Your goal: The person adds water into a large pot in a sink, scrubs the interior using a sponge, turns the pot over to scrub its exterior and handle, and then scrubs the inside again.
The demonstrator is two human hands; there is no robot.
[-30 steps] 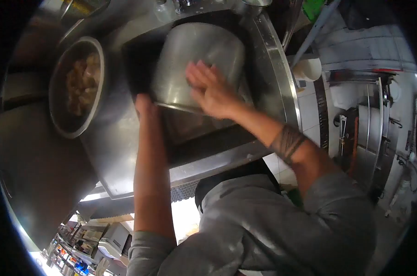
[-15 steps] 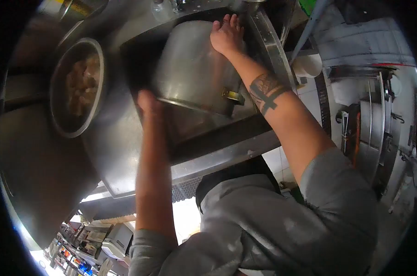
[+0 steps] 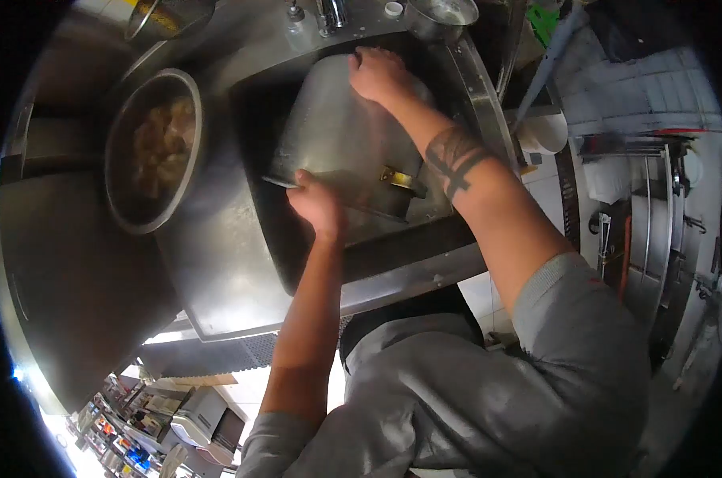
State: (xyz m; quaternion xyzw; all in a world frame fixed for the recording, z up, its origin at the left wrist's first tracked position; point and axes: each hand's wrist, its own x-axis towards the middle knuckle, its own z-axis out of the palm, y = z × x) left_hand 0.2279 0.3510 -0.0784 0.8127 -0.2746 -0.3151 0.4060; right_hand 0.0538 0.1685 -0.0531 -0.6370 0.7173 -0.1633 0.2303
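A large metal pot [image 3: 329,119] lies tilted in the sink [image 3: 257,199], with a brass-coloured handle fitting [image 3: 401,178] on its side. My left hand [image 3: 316,204] grips the pot's rim, thumb on top and the other fingers hidden behind or under the edge. At the pot's far end, my right hand [image 3: 379,73] rests over the base edge with its fingers bent round it.
Left of the sink, a large metal bowl [image 3: 195,163] holds pale food pieces. Behind the sink are a faucet [image 3: 331,16], a clear bottle [image 3: 299,30] and a small metal pan [image 3: 443,17]. A wire strainer [image 3: 168,17] sits at the upper left.
My right hand has moved from the near side of the pot to its far end. My left hand has shifted right along the rim. The pot's handle fitting now shows.
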